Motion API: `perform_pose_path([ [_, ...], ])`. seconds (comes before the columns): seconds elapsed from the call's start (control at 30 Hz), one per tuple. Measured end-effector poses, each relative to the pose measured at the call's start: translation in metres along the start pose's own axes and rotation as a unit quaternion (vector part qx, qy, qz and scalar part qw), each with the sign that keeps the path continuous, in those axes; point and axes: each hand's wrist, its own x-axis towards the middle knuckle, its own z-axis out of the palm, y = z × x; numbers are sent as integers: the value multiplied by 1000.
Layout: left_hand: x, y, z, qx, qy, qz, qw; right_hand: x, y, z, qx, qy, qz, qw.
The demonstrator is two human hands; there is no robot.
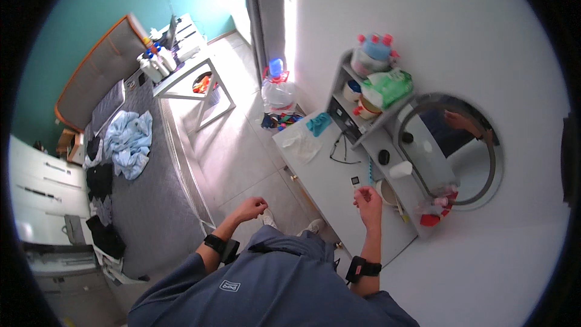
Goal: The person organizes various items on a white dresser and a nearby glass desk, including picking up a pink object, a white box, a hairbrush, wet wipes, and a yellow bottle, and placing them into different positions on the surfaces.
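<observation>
My right hand [368,197] is over the grey-white dressing table [320,186], fingers bent and close together. A white remote control [355,181] with a small dark screen shows just beyond the fingertips. The hand covers part of it, and I cannot tell whether the fingers grip it. My left hand [251,208] hangs above the tiled floor, loosely curled, with nothing visible in it. Near the right hand are a white round container [386,192], a white cup-like object [401,170] and a black oval object [384,157]. Black-framed glasses [340,156] lie farther back.
A shelf unit [338,81] holding mugs and a green package [389,87] stands at the table's back, beside a round mirror [492,163]. A teal cloth [318,123] lies at the far edge. Left are a bed [150,218] with clothes and a white side table [181,82] with bottles.
</observation>
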Motion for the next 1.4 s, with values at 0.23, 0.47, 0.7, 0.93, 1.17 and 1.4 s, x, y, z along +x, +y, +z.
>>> perform_pose_path([
  [0.23, -19, -65, -48, -86, 64, 0, 994, -8, -37, 81, -19, -97, 30, 995],
  [0.47, -43, -114, -82, -139, 102, -4, 985, -1, -58, 160, -57, -169, 10, 984],
  [0.7, -72, -152, -92, -194, 159, -34, 968, 1, -90, 228, -88, -272, 2, 958],
  [0.93, -97, -189, -86, -280, 252, -63, 924, 21, -111, 288, -103, -366, -12, 925],
  [1.17, -107, -202, -99, -309, 312, -71, 896, 46, -124, 344, -79, -435, -34, 896],
  [1.4, -88, -199, -141, -320, 350, -77, 877, 97, -139, 394, -68, -480, -34, 874],
])
